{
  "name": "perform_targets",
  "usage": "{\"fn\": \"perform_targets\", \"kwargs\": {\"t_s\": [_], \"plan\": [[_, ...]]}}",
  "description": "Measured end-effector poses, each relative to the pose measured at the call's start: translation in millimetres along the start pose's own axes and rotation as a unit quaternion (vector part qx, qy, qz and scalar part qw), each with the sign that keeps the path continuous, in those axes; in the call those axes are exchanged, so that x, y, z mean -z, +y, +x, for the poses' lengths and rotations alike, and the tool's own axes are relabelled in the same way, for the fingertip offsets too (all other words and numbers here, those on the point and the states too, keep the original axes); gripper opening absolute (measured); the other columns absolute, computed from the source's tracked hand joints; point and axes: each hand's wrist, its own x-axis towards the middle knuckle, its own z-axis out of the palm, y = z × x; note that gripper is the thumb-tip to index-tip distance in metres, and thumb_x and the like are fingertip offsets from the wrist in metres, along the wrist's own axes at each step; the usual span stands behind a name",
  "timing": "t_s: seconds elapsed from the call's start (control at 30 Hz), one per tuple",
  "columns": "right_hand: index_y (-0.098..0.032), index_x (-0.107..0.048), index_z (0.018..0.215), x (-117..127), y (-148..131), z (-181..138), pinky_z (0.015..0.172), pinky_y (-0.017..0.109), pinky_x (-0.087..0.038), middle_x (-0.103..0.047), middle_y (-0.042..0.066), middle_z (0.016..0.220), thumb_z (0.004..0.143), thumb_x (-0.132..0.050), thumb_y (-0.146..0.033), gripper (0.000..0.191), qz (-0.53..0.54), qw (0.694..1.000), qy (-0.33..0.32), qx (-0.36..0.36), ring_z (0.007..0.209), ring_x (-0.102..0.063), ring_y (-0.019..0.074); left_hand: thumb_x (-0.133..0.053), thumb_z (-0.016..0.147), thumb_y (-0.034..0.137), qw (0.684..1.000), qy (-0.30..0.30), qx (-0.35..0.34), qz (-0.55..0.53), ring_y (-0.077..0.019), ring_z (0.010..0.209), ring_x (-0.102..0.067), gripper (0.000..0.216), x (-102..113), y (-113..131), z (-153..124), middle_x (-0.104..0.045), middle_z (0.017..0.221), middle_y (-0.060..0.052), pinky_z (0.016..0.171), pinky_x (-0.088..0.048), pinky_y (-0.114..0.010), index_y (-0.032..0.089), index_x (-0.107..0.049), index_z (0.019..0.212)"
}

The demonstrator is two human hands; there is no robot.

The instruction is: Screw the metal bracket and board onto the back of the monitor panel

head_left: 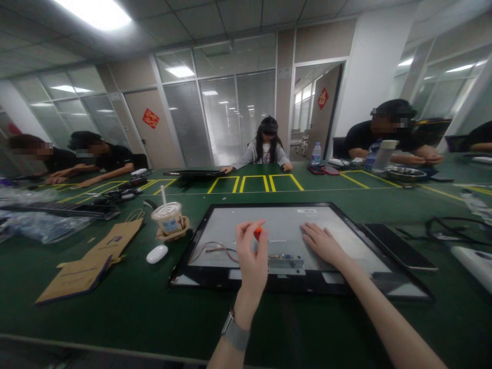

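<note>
**Small orange tool over the back of a flat panel**

My left hand (251, 256) is raised above the large black-framed flat panel with a grey metal back (346, 241), thumb and fingertips pinched shut on a small orange-tipped tool (258, 232). Only the orange end shows; the rest is hidden behind my fingers, so I cannot tell what kind of tool it is or whether its tip touches the panel. My right hand (323, 243) lies flat and open on the grey back, fingers spread, holding nothing.

Just below the left hand sits a small grey metal bracket (286, 264) near the panel's front edge, partly covered by my wrist. A bundle of thin red and white wires (211, 250) loops across the panel's left part; where it ends is hard to make out.

The panel lies near the front edge of the green counter (134, 307), with bare green felt in front of it. To its left are a white computer mouse (157, 253), a lidded drink cup with a straw (168, 218) and a flattened brown paper bag (92, 261). To its right, a dark slim rectangular slab (400, 246) lies just beside the frame. Other people sit at the far side, well apart.
</note>
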Motion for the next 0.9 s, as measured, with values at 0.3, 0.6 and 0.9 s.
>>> {"fn": "perform_targets", "kwargs": {"t_s": [0.3, 0.6, 0.9], "plan": [[-0.023, -0.046, 0.143, 4.1, -1.4, -1.4, 0.111, 0.056, -0.027, -0.041, 0.009, 0.152, 0.097, -0.025, -0.038, 0.053, 0.008, 1.0, -0.012, 0.002, 0.14, -0.034, 0.0279, -0.037, 0.1, 0.032, 0.999, -0.022, 0.005, -0.031, -0.0161, 0.086, -0.06, 0.033, 0.9, 2.8, -0.4, -0.061, 0.1, -0.008, 0.075, -0.052, -0.028, 0.02, -0.063, 0.116], [-0.021, -0.045, 0.144, 4.3, -1.8, -0.9, 0.111, 0.054, -0.028, -0.041, 0.009, 0.152, 0.098, -0.026, -0.036, 0.053, 0.001, 1.0, -0.018, -0.001, 0.14, -0.034, 0.0273, -0.046, 0.097, 0.034, 1.0, 0.006, -0.008, -0.006, -0.0151, 0.079, -0.059, 0.027, -1.0, 0.9, -0.1, -0.058, 0.098, -0.008, 0.069, -0.052, -0.027, 0.019, -0.066, 0.108], [-0.019, -0.045, 0.144, 5.4, -3.1, -1.9, 0.111, 0.053, -0.029, -0.04, 0.01, 0.152, 0.098, -0.026, -0.036, 0.052, -0.005, 1.0, -0.017, 0.002, 0.14, -0.033, 0.0279, -0.036, 0.101, 0.03, 0.998, -0.025, 0.005, -0.052, -0.0181, 0.101, -0.061, 0.033, 0.1, -0.2, -1.0, -0.064, 0.11, -0.009, 0.088, -0.049, -0.031, 0.021, -0.061, 0.121]]}}
